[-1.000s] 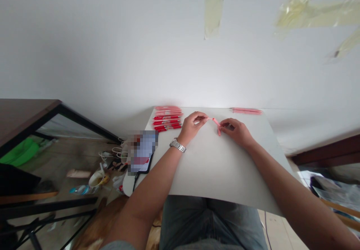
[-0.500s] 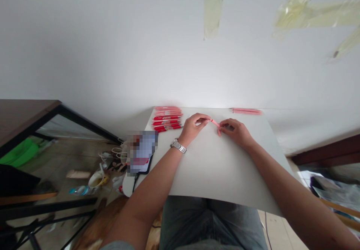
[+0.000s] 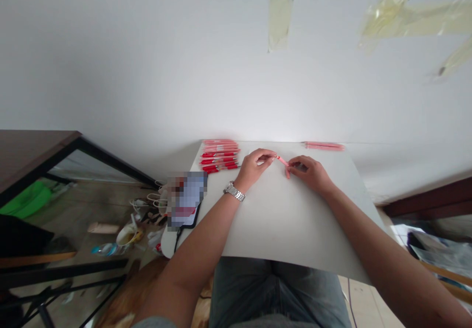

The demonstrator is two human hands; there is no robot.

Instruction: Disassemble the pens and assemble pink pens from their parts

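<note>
Surface: white board (image 3: 291,224), near edge lying across the person's lap.
Grip, left hand (image 3: 254,166): clenched, thumb and fingers pinching one end of the strip; steel wristwatch (image 3: 233,191) on the wrist.
Grip, right hand (image 3: 306,173): clenched, pinching the bent lower end.
Held item: pink plastic strip (image 3: 282,161), between the hands, nearer the board's far edge; contact with the board cannot be told.
Left edge: tablet (image 3: 184,200), blurred, overhanging.
Far edge: red pens (image 3: 219,156) stacked near the left corner; pink packet (image 3: 323,145) near the right corner.
Risk: a slackened pinch could drop the strip; hard pulling could tear it.
Change: left hand sits slightly nearer the right; grip unchanged.
</note>
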